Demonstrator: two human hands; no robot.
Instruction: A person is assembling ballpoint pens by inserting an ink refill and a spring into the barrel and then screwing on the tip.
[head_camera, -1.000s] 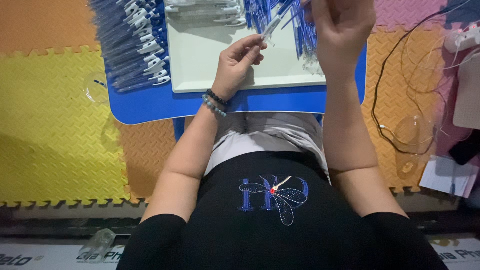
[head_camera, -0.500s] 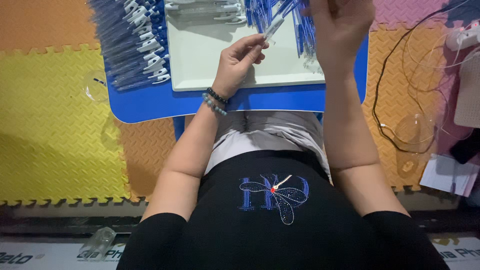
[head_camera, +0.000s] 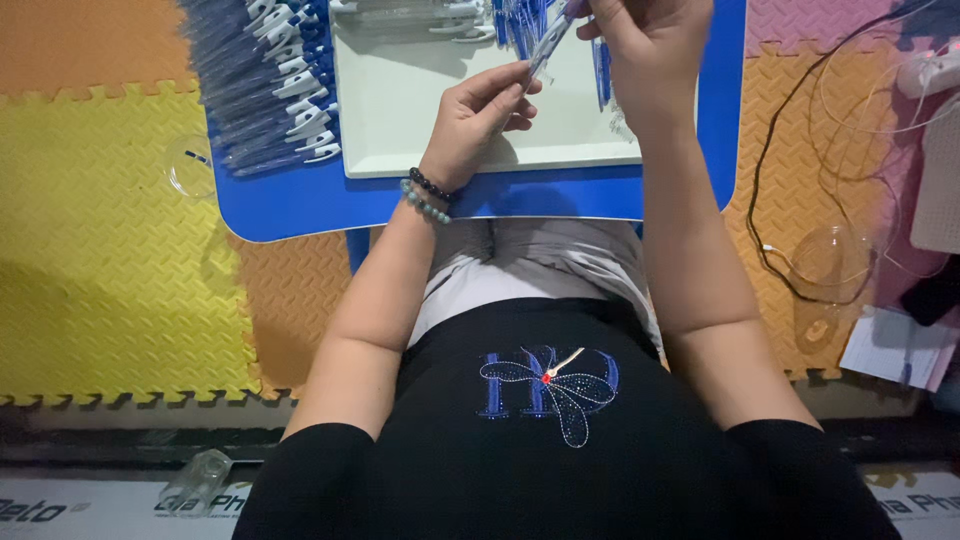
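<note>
My left hand (head_camera: 478, 118) and right hand (head_camera: 640, 45) pinched one pen (head_camera: 545, 45) over the tray's (head_camera: 400, 110) far edge; I kept both ends aligned.

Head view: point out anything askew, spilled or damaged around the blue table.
Nothing looks spilled or broken. Both hands, left hand and right hand, hold one pen over the white tray. Only the black cable trails loosely across the foam mats.
</note>
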